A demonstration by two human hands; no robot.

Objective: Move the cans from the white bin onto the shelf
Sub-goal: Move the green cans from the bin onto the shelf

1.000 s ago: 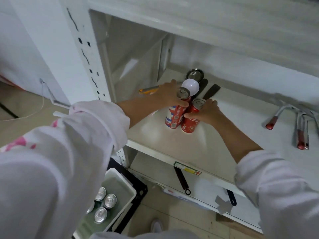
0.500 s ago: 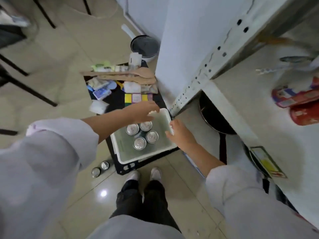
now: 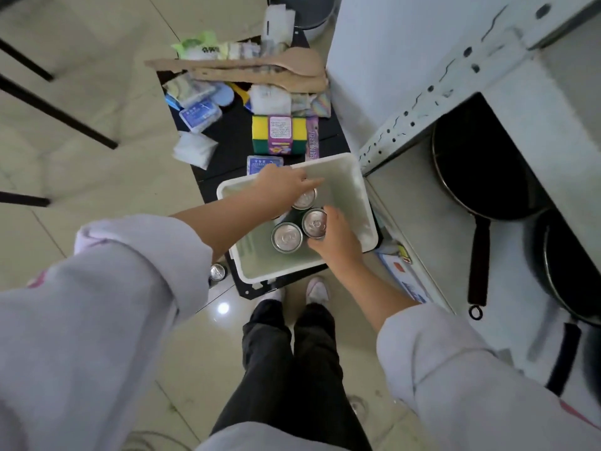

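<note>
Cans are what I'm after again: a second ago my hands were up on the shelf setting two red ones down, half a second ago they hovered at the bin's rim, and now both are down inside the bin (image 3: 357,187). That reads to me as one delivery finished and the next pick-up beginning.

My right hand (image 3: 338,239) is curled around the near-right can (image 3: 314,222), fingers on its side, so I judge the grip is made or nearly made. My left hand (image 3: 283,187) reaches across the far side with fingers stretched out over the far can (image 3: 305,198); it isn't closed on it yet, and I can't tell whether it touches.

The bin sits on the floor on a black tray (image 3: 257,289), just beside the shelf (image 3: 383,148). I count three cans standing upright in it, the third (image 3: 287,237) untouched just left of my right hand; a fourth may be hidden under my left wrist. One more can (image 3: 217,271) stands on the floor outside the bin. Two pans (image 3: 481,170) lie on the lower shelf.
</note>
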